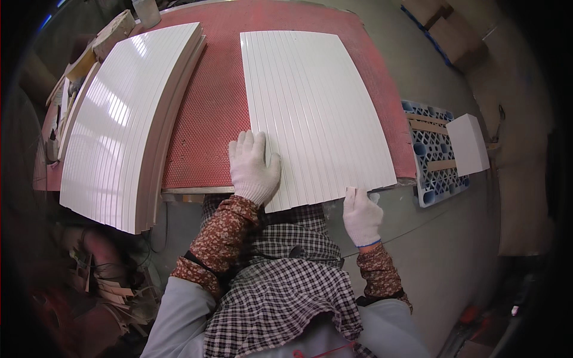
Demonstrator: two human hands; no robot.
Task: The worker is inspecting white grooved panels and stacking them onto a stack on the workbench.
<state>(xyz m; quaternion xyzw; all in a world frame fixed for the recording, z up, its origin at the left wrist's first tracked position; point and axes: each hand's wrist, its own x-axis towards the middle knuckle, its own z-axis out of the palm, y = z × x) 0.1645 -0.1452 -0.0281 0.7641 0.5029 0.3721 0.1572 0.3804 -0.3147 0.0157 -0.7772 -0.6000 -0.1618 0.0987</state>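
Note:
A white grooved panel lies on the red textured tabletop, its near end reaching past the table's front edge. My left hand, in a white knitted glove, rests flat across the panel's left edge, fingers stretched forward. At the near edge, toward the right corner, my gloved right hand is closed with its fingertips against the panel's end. Whatever those fingers pinch is too small to make out. To the left stands a stack of similar white glossy panels, apart from both hands.
The red table shows between stack and panel. Tools and strips crowd its left side, near a pale container. Right of the table, a blue-grey plastic pallet bears wooden slats and a white box. Scrap pieces lie at lower left.

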